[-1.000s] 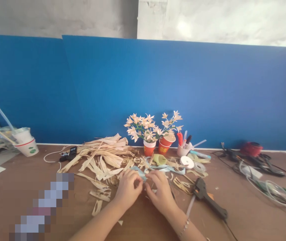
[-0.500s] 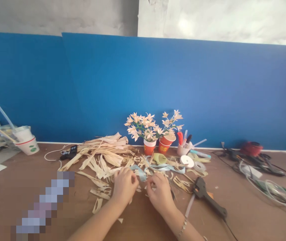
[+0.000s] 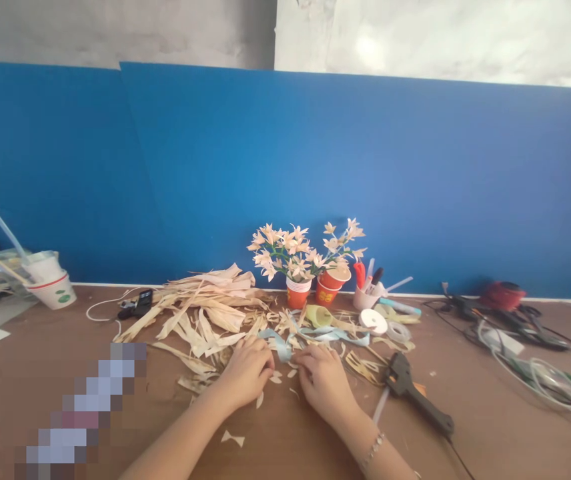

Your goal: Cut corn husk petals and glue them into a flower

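Note:
My left hand [image 3: 246,368] rests low over the right edge of a pile of dried corn husks [image 3: 215,323], its fingers curled and pressed together. Beside it, my right hand [image 3: 324,379] reaches inward with bent fingers, just in front of a pale blue ribbon [image 3: 281,347]. Both sets of fingertips point down at the scraps, and anything pinched in them is hidden. Small pale petal-shaped pieces [image 3: 259,400] lie between the hands. A bow-shaped scrap [image 3: 233,439] is nearer to me. To the right of my right hand lies a black glue gun [image 3: 418,393].
Husk flowers [image 3: 285,248] stand in a red paper cup [image 3: 298,295] by the blue partition [image 3: 315,153]. A pen cup [image 3: 365,297] and a white disc-shaped roll [image 3: 373,322] sit right of them. Cables [image 3: 520,363] lie far right, a white cup [image 3: 54,292] far left.
Both hands have lowered slightly, and their fingers have closed up from the rounded pinches seen before. My left forearm has shifted left, uncovering more of the bow-shaped scrap.

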